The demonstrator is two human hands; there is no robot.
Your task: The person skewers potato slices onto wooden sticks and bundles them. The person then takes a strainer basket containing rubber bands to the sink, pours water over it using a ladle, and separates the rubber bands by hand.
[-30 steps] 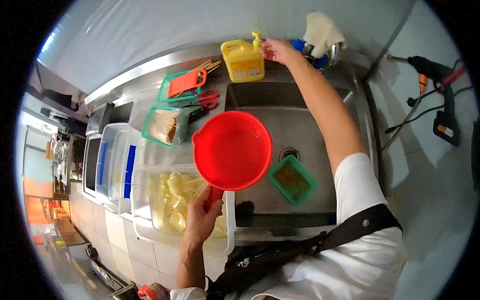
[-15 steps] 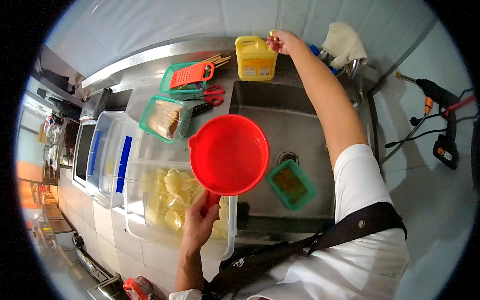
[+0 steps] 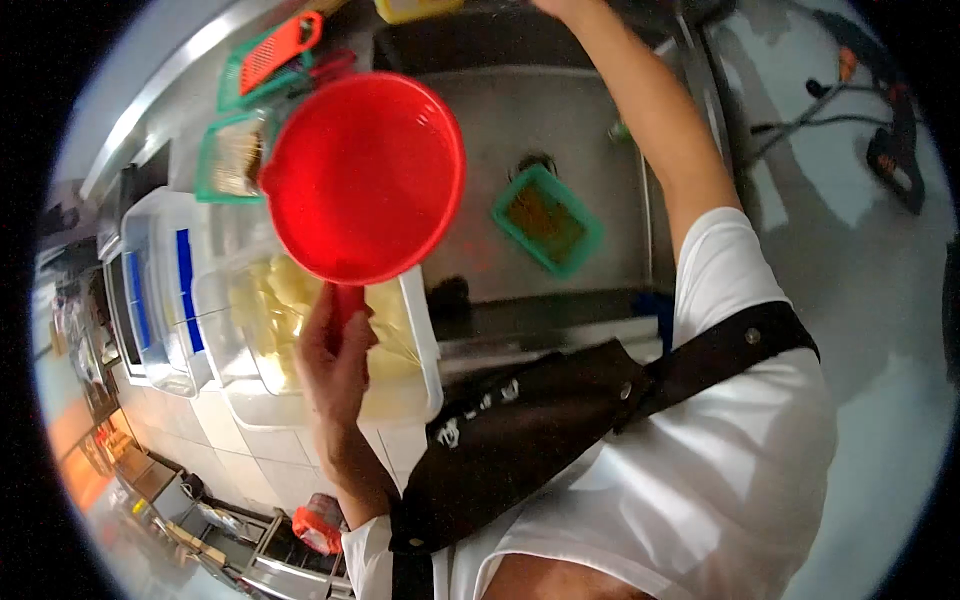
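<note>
My left hand [image 3: 338, 355] is closed around the handle of a red plastic dipper [image 3: 365, 180], held bowl up over the edge of a clear tub [image 3: 428, 345]. Whether liquid lies in the dipper I cannot make out. Pale yellow slices [image 3: 285, 290], some on thin sticks, fill part of the tub. My right arm stretches over the sink to the top edge, where only the base of my right hand [image 3: 556, 5] shows; its fingers are cut off. The bottom of a yellow jug [image 3: 415, 8] appears to the left of that hand.
In the metal sink [image 3: 480, 110] sits a green tray [image 3: 548, 222] of brownish stuff. At the upper left are a tray of wooden sticks [image 3: 238, 160] and an orange grater [image 3: 280, 52]. A second clear tub [image 3: 150, 240] stands left. A black power tool [image 3: 890, 150] is at right.
The view has tilted down, so the jug and my right hand have slid to the top edge. The dipper remains in my left hand, and the picture is blurrier.
</note>
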